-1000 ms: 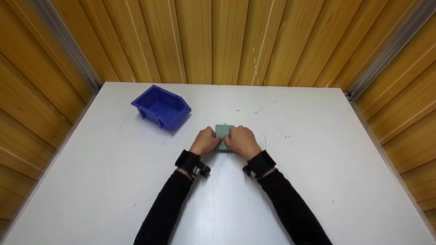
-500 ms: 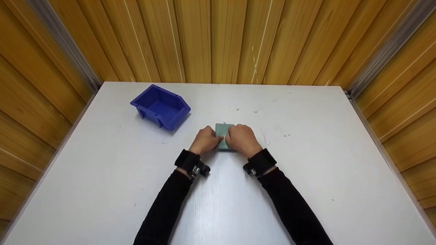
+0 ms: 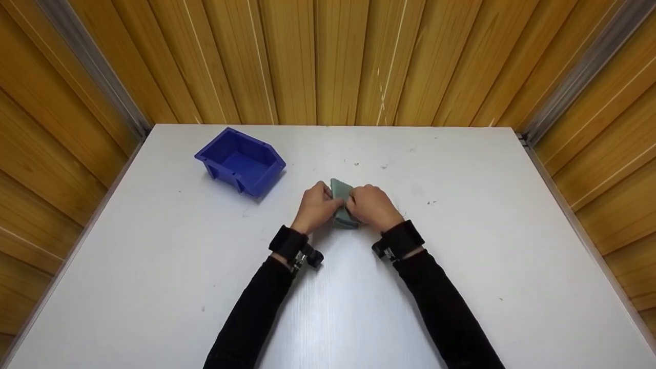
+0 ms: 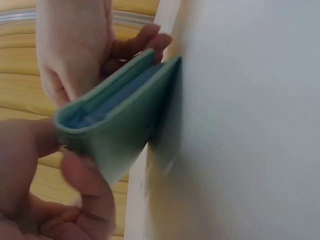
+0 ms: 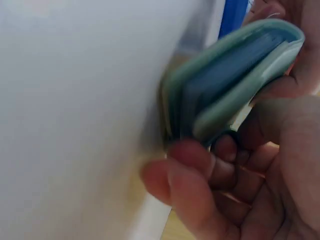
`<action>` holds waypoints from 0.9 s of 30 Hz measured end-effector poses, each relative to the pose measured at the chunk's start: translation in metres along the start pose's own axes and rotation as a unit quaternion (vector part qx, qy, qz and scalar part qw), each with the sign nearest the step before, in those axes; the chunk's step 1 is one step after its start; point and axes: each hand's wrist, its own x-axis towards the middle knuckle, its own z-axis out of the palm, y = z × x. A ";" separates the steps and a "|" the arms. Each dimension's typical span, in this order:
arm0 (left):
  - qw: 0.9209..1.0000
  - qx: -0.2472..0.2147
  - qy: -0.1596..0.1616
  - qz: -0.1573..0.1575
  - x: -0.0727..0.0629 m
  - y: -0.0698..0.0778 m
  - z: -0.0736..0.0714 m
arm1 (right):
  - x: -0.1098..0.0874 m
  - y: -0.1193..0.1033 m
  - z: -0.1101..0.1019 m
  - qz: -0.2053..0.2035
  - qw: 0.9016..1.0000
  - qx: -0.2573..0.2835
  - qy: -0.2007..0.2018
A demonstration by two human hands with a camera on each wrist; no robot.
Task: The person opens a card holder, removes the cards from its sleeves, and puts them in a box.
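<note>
A green card holder [image 3: 340, 192], folded with bluish sleeves inside, is held tilted between both hands over the white table. My left hand [image 3: 313, 209] pinches it at the folded spine, thumb on one side and fingers on the other, as the left wrist view shows. At the opposite, opening side my right hand [image 3: 375, 208] grips it with curled fingers. In the right wrist view the covers of the card holder [image 5: 235, 65] stand slightly apart at the edge, and right fingertips [image 5: 187, 162] lie by the opening. Its lower edge is close to the tabletop; contact cannot be judged.
A blue plastic bin [image 3: 241, 161] stands at the back left of the white table [image 3: 461, 230], its low front turned toward the right front. Wood-patterned walls [image 3: 338, 61] enclose the table at the back and sides. Small dark marks dot the surface.
The card holder lay flat before; now it is raised and tilted, its spine side up. Both hands have shifted slightly right with it, the left hand turning. The blue bin has not moved.
</note>
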 end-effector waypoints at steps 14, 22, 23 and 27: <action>0.999 -0.032 0.027 0.016 0.004 0.011 0.017 | 0.000 0.014 -0.008 0.019 0.997 0.049 -0.055; 0.998 -0.005 0.046 0.034 0.004 0.016 0.020 | 0.000 0.014 -0.009 0.004 0.998 0.042 -0.047; 0.998 -0.001 0.046 0.033 0.004 0.016 0.020 | 0.000 0.014 -0.009 0.003 0.998 0.043 -0.047; 0.999 0.012 0.043 0.025 0.004 0.017 0.018 | 0.000 0.014 -0.009 0.004 0.997 0.054 -0.047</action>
